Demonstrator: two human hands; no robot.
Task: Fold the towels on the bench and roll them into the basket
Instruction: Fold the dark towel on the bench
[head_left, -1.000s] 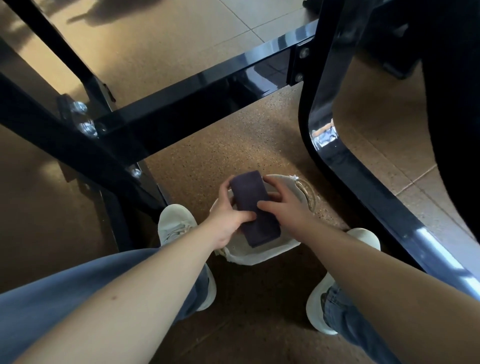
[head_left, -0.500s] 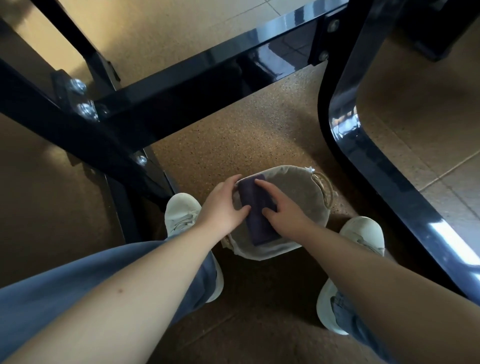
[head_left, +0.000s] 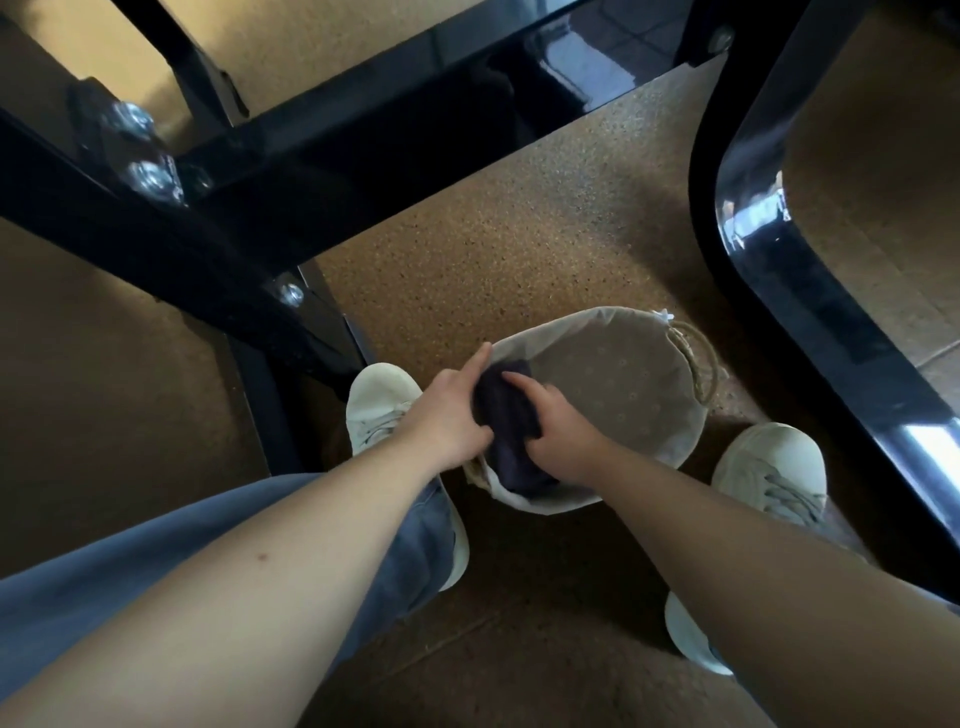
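A round cloth-lined basket (head_left: 623, 374) with a rope handle stands on the floor between my feet. A rolled dark purple towel (head_left: 506, 415) lies against the basket's left inner wall. My left hand (head_left: 449, 410) grips the roll from the left, index finger stretched along the rim. My right hand (head_left: 558, 431) holds the roll from the right, fingers curled over it. The rest of the basket's lining shows bare. The bench top is out of view.
Glossy black metal frame bars (head_left: 363, 130) cross overhead at left and centre, and a curved black leg (head_left: 769, 291) runs down the right. My white shoes (head_left: 382, 405) flank the basket on the speckled brown floor (head_left: 493, 249).
Both hands have lowered the rolled towel from above the basket down into it, against its left side. The view has tilted so more of the basket shows.
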